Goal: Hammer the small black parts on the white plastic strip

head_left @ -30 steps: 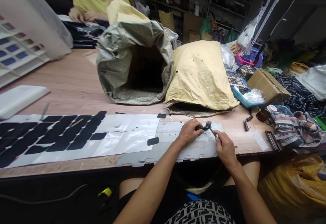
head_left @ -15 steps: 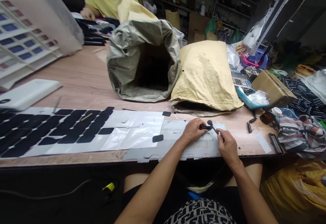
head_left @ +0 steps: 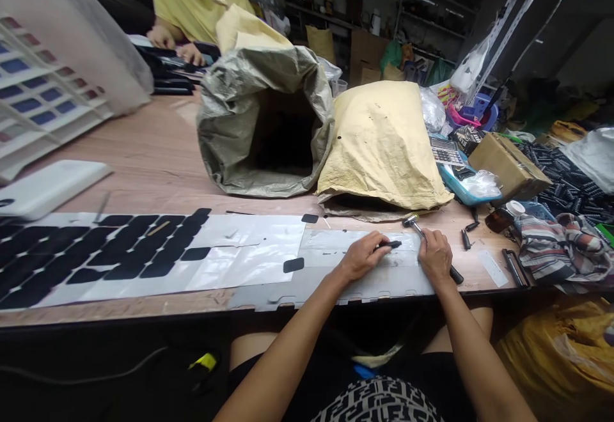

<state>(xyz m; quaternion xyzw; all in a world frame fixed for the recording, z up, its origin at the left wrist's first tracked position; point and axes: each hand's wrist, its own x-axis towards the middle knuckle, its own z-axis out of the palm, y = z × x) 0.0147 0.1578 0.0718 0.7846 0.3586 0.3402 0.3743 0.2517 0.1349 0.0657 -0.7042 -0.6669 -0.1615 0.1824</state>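
My left hand (head_left: 363, 256) is closed on a small black piece (head_left: 394, 243), whose end sticks out to the right past my fingertips, just over the grey sheet (head_left: 336, 281). My right hand (head_left: 435, 257) grips a small hammer (head_left: 411, 220). The hammer's metal head lies at the upper left of that hand, and its black handle end shows below. To the left, many flat black rounded pieces (head_left: 165, 240) lie in slanting rows on white paper (head_left: 249, 236). Two loose black pieces sit at the paper's right edge.
Behind my hands stand an open grey sack (head_left: 220, 153) and a yellowish sack (head_left: 384, 140). On the right are a cardboard box (head_left: 511, 163), a striped cloth (head_left: 556, 243) and a heap of black parts (head_left: 559, 179). A co-worker in yellow (head_left: 192, 13) sits across the table.
My right hand has moved right with the hammer, whose head has drawn away from the black piece. My left hand still holds that piece. A second hand of the co-worker has come into sight.
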